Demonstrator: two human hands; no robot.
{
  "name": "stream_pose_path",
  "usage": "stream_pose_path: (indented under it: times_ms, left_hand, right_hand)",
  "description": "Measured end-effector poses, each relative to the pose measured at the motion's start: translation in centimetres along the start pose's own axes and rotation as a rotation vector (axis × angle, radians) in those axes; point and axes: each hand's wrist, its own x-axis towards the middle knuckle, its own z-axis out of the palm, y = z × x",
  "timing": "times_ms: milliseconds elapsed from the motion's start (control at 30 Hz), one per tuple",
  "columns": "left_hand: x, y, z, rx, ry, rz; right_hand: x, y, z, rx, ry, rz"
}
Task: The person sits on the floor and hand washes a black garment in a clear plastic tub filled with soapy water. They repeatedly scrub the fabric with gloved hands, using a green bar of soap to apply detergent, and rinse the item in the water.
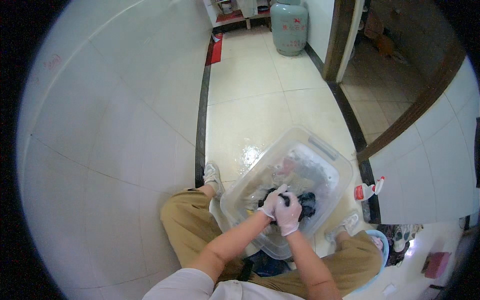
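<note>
Both my hands wear thin, whitish see-through gloves and are brought together over a clear plastic tub (231, 202). My left hand (273, 201) and my right hand (288, 215) are closed on a wet black cloth (308, 205), bunched between them and spreading out to the right. Beneath it lie pale cloth (299, 184) and a reddish piece (288, 166) in soapy water. White suds (316, 163) float toward the tub's far end. The fingertips are partly hidden.
My shoes (212, 176) flank the tub. A white spray bottle (366, 191) with a red label stands to its right. Behind my right leg is a blue basin (384, 245). A gas cylinder (290, 29) stands far ahead, near a doorway (385, 90). The tile floor (247, 97) has a wet patch.
</note>
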Motion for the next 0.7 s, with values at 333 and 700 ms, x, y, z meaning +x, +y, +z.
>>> stream_pose_path:
  times_ms: [333, 700]
  left_hand:
    - [-1.7, 6.5, -0.3, 0.778, 0.463, 0.201]
    - [4.3, -1.4, -5.3, 1.933, 0.064, 0.046]
  right_hand:
    - [9.7, 6.9, -1.7, -0.374, -0.31, 0.31]
    - [5.7, 11.0, 1.9, -0.997, -1.017, 0.404]
